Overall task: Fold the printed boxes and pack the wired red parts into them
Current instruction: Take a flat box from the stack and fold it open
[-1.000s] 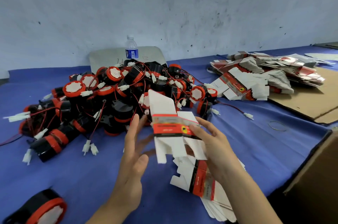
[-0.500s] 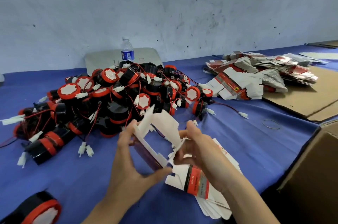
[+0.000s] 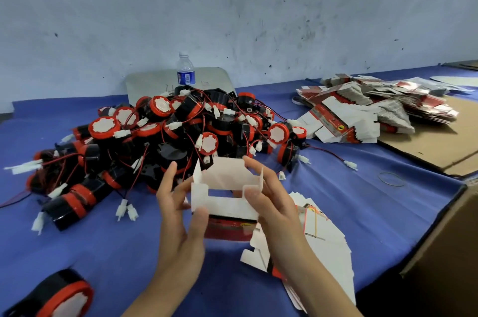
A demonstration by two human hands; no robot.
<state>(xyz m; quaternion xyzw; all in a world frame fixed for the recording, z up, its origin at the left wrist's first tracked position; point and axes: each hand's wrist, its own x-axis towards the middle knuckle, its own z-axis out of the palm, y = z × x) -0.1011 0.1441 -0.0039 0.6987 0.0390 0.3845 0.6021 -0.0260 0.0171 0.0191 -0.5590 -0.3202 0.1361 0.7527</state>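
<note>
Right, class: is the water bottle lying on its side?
No, the water bottle stands upright behind the pile of red parts.

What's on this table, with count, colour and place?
wired round plastic parts: dozens, red-black, piled centre-left
lone round plastic part: one, red-black, bottom-left corner
half-folded printed cardboard box: one, white-red, between both hands
stack of flat box blanks: one, white-red, under right forearm
heap of flat printed boxes: one, white-red, far right
clear plastic water bottle: one, blue label, behind the pile
thin rubber band: one, greyish, right of the pile
corrugated cardboard sheet: one, brown, far right
cardboard carton: one, brown, right edge
fabric table cloth: one, blue, under everything
left hand: one, grip on box's left side
right hand: one, grip on box's right side
</note>
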